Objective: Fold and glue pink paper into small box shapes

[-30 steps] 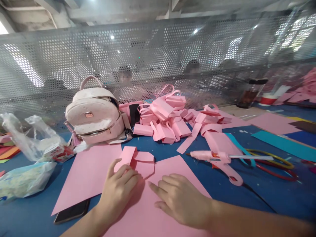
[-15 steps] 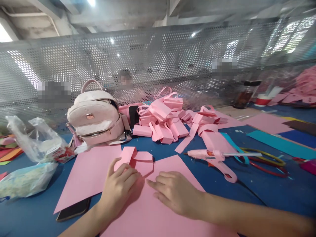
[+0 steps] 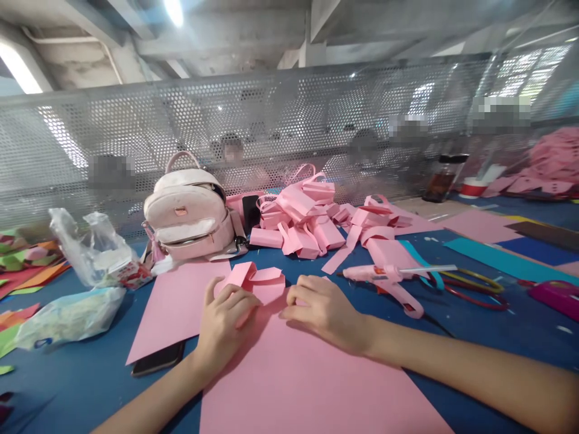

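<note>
While both hands (image 3: 271, 316) press one folded piece (image 3: 256, 283), two pink sheets (image 3: 294, 380) lie flat.

Backpack (image 3: 190, 220) behind paper sheet (image 3: 181, 304); glue gun (image 3: 384, 278) right (beside scissors (image 3: 470, 286)); phone (image 3: 158, 360) under sheet's corner.

A craft workshop, probably shared: perforated metal screen (image 3: 289, 132) at twelve o'clock, folded pink paper pieces (image 3: 301, 220), glue gun (image 3: 384, 278) at two o'clock.

Bare blue table (image 3: 81, 374) lies free leftward; phone (image 3: 159, 359) (dark) and glue gun (image 3: 384, 277) flank the hands.
</note>
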Demonstrator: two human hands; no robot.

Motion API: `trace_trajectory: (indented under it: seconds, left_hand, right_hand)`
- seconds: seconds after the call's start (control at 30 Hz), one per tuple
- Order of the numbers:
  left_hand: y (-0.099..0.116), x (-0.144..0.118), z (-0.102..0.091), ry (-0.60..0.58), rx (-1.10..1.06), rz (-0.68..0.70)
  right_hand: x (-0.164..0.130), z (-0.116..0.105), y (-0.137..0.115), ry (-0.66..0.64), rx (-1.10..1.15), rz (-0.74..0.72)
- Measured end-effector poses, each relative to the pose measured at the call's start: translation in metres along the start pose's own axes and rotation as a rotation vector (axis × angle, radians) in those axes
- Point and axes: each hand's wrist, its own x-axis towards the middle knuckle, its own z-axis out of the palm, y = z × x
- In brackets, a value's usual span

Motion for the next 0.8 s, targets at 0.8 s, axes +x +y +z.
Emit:
trace_trajectory:
  seconds: [0.8]
  left_hand:
    - [-0.008,-0.002,-0.005,-0.046,-0.060,-0.055]
  right_hand:
    - [0.020,0.005,0.013,0.151,-0.336,-0.503]
